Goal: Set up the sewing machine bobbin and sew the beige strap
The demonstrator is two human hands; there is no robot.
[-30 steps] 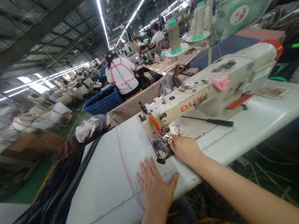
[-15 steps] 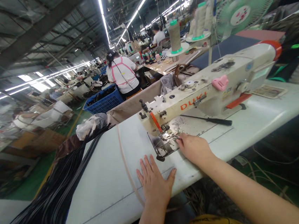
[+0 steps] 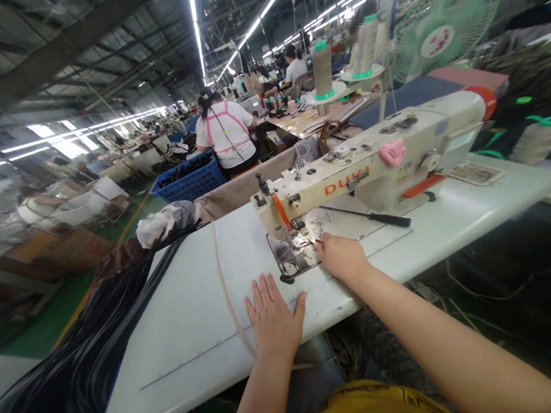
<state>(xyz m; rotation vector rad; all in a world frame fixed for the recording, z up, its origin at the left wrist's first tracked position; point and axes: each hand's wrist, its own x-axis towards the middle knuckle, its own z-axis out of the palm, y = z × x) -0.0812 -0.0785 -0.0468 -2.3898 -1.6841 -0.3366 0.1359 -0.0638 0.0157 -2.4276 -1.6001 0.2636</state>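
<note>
My left hand (image 3: 275, 317) lies flat on the pale sewing table (image 3: 183, 313), fingers spread, holding nothing. Just to its left a narrow beige strip (image 3: 224, 276) crosses the tabletop. At the needle area of the sewing machine (image 3: 312, 186), my right hand (image 3: 343, 256) has its fingers pinched together. A small, dark, thin thing shows at those fingertips, too small to name. The metal plate (image 3: 293, 263) under the machine head is beside the right fingers. Behind that hand a screwdriver (image 3: 388, 219) with a black handle rests by the machine base.
Long black strips (image 3: 72, 375) hang over the table's left side. Thread cones (image 3: 323, 69) and a green fan (image 3: 443, 28) stand behind the machine. A person in a white top (image 3: 229, 133) sits ahead, near a blue crate (image 3: 189, 178). A plastic bag (image 3: 164, 222) lies at the far left corner.
The view has shifted slightly, so table and machine appear a little further left. My left hand stays flat, and my right hand stays pinched by the needle area.
</note>
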